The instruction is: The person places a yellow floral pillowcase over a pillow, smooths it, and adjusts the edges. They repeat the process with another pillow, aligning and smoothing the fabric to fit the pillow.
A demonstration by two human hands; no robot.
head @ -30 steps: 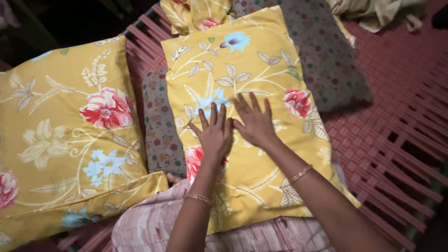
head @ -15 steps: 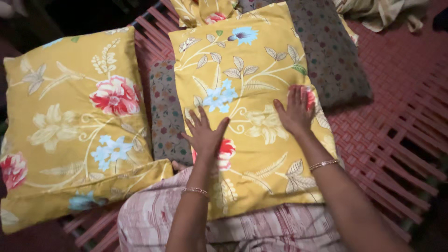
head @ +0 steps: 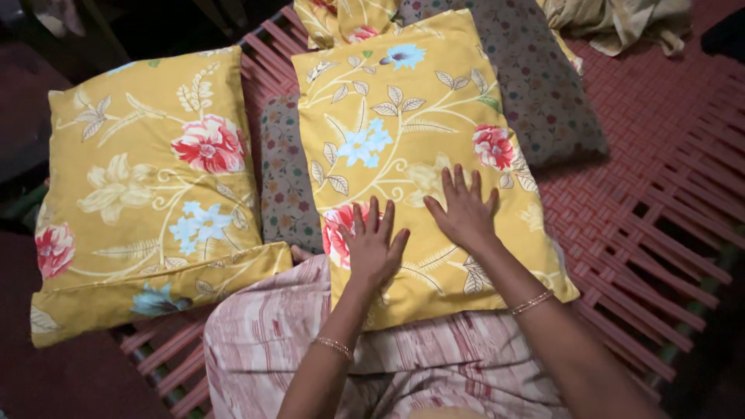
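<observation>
Your left hand (head: 372, 247) and your right hand (head: 464, 211) lie flat on the yellow flowered pillow (head: 423, 155) in the centre of the frame, fingers open and spread, gripping nothing. The two hands are near each other on the lower half of the pillow. This pillow rests on a dark dotted cushion (head: 543, 93) on the red woven cot (head: 660, 171). A second yellow pillow (head: 147, 186) lies at the left of the frame. Your striped cloth (head: 272, 341) covers the lower centre.

I'm seeing a yellow pillow (head: 419, 147) with red and blue flowers under my hands, and another yellow floral pillow (head: 147, 186) left of them, both lying on a red woven cot (head: 652, 155).
</observation>
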